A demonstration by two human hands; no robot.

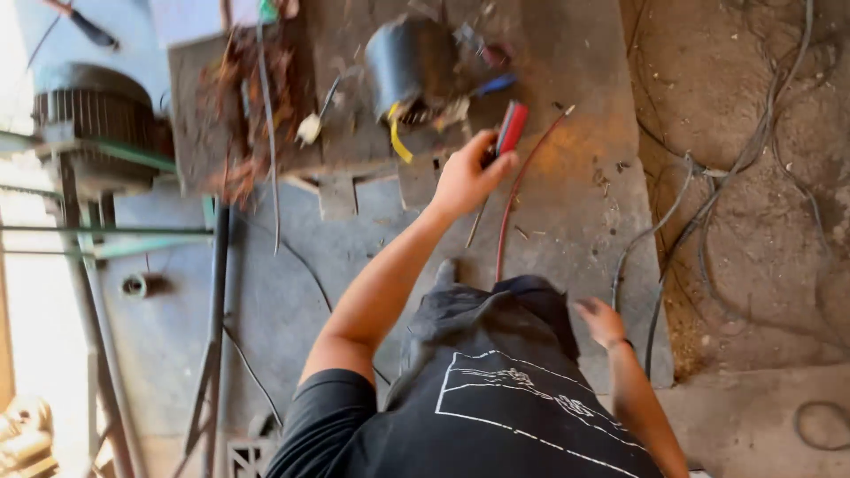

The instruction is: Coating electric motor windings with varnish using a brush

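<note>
Your left hand point(467, 180) has its fingers curled around a red-handled tool point(509, 130). A thin red wire point(522, 181) runs just beside those fingers. Your right hand point(602, 320) hangs loose, fingers apart, holding nothing.

Person, seen from above. Black short-sleeved T-shirt point(496, 416); white line-drawn graphic point(522, 398) on the front, an angular outline with sketchy figures inside. Sleeve point(323, 412) ends above the elbow; forearms bare. Left hand point(465, 177) bare, no glove. Right hand point(602, 320) bare; thin dark band point(622, 343) at the wrist. Dark grey crumpled garment point(478, 314) at the lap.
</note>
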